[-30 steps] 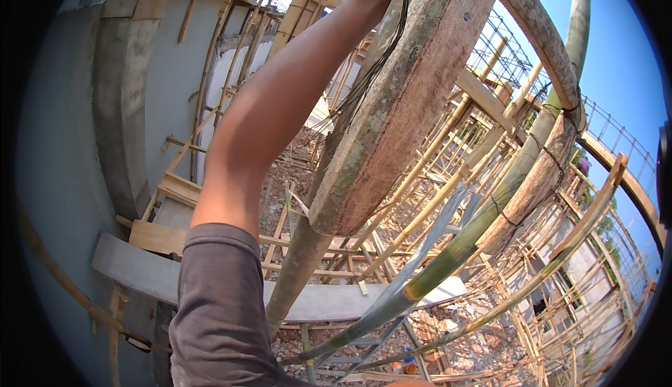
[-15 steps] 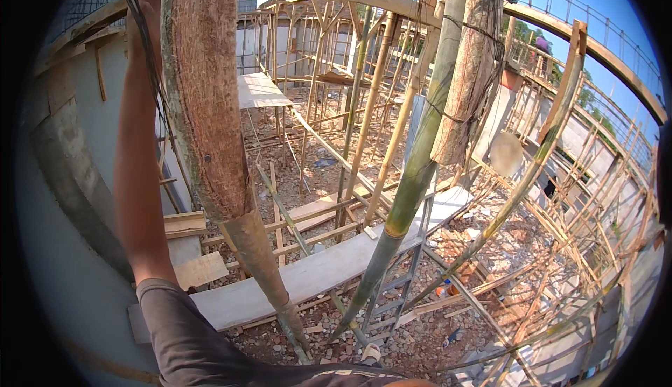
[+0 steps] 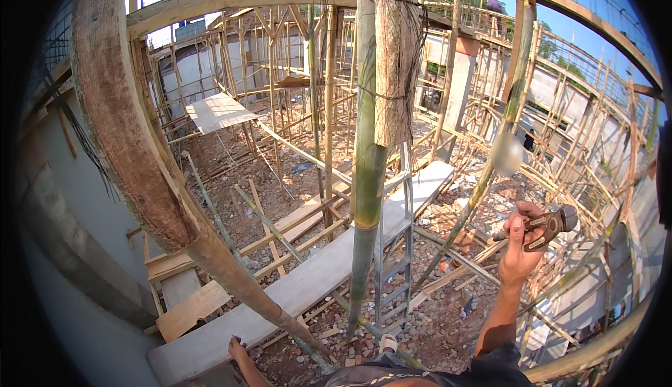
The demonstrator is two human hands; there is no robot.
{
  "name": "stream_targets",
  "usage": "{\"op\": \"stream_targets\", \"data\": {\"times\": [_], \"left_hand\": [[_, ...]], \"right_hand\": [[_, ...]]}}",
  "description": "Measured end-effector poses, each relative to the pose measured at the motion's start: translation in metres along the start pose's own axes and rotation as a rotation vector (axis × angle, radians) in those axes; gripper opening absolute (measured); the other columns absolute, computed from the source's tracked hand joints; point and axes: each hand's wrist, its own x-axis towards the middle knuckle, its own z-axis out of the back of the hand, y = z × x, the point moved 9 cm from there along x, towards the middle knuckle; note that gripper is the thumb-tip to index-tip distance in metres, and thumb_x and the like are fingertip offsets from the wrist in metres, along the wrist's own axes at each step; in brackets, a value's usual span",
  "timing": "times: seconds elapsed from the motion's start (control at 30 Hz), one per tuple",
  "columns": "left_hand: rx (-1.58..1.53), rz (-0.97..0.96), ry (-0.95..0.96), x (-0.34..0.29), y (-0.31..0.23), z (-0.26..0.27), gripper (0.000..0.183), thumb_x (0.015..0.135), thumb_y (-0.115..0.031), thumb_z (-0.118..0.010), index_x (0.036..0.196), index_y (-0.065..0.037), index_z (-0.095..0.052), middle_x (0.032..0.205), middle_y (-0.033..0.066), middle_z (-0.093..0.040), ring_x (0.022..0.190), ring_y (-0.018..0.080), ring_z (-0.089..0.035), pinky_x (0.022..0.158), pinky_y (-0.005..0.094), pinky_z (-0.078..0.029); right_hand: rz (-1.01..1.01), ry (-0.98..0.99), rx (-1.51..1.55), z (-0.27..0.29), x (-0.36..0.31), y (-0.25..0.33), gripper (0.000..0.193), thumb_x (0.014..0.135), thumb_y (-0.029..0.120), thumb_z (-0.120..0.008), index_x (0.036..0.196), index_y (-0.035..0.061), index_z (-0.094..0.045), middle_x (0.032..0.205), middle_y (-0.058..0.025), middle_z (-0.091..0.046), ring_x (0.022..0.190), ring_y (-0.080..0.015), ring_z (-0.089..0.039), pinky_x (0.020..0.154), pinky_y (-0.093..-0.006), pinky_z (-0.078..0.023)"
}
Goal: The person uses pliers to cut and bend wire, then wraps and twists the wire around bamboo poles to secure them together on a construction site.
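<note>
Raised at the right, my right hand [image 3: 516, 250] is wrapped round a pair of brown metal pincers [image 3: 553, 227], whose rounded head points right. My left hand [image 3: 239, 350] hangs low beside a long pale plank [image 3: 280, 303]; it is small in view, so whether its fingers are closed is unclear. Left of me leans a thick post of rough wood [image 3: 119, 107] joined to a bamboo pole [image 3: 245, 289]. Ahead stands a green bamboo post [image 3: 365, 177] with a wooden piece [image 3: 392, 58] bound to it by dark wire [image 3: 416, 72].
A metal ladder [image 3: 395, 275] leans by the plank. Wooden beams [image 3: 245, 3] cross overhead under steel bars. Bamboo props [image 3: 329, 121] and rubble [image 3: 441, 345] spread below. A grey wall [image 3: 49, 261] runs along the left; a person [image 3: 494, 5] is far off at upper right.
My left arm has come down from the wire bundle at the upper left. My right hand has come into view with the pincers. The view has swung to the right.
</note>
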Motion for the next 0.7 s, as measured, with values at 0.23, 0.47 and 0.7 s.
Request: {"op": "stream_targets", "data": {"times": [0.23,0.47,0.7], "left_hand": [[0.186,0.523,0.098,-0.096,0.269,0.005,0.043,0.102,-0.048,-0.048,0.115,-0.010,-0.061,0.094,0.0037,-0.061,0.083,0.0225,-0.057,0.068,0.0402,-0.044],[0.008,0.693,-0.091,-0.121,0.308,0.056,0.040,0.104,-0.046,-0.046,0.114,-0.009,-0.061,0.093,0.0043,-0.060,0.084,0.0233,-0.058,0.069,0.0412,-0.045],[-0.163,0.624,-0.168,-0.107,0.291,0.070,0.037,0.106,-0.041,-0.043,0.111,-0.009,-0.061,0.094,0.0052,-0.060,0.086,0.0239,-0.059,0.072,0.0417,-0.047]], "right_hand": [[0.340,0.160,-0.051,-0.173,0.200,0.114,0.026,0.102,0.019,-0.057,0.112,-0.0021,-0.067,0.081,-0.0032,-0.064,0.062,-0.0046,-0.043,0.059,-0.0222,-0.036],[0.209,0.290,-0.430,-0.243,0.274,0.189,0.028,0.099,0.021,-0.059,0.107,-0.0056,-0.066,0.086,-0.0131,-0.068,0.070,-0.0181,-0.061,0.064,-0.0352,-0.049],[0.348,0.235,-0.760,-0.273,0.309,0.181,0.033,0.093,0.026,-0.066,0.094,-0.0074,-0.070,0.080,-0.0226,-0.070,0.071,-0.0300,-0.067,0.064,-0.0413,-0.052]]}}
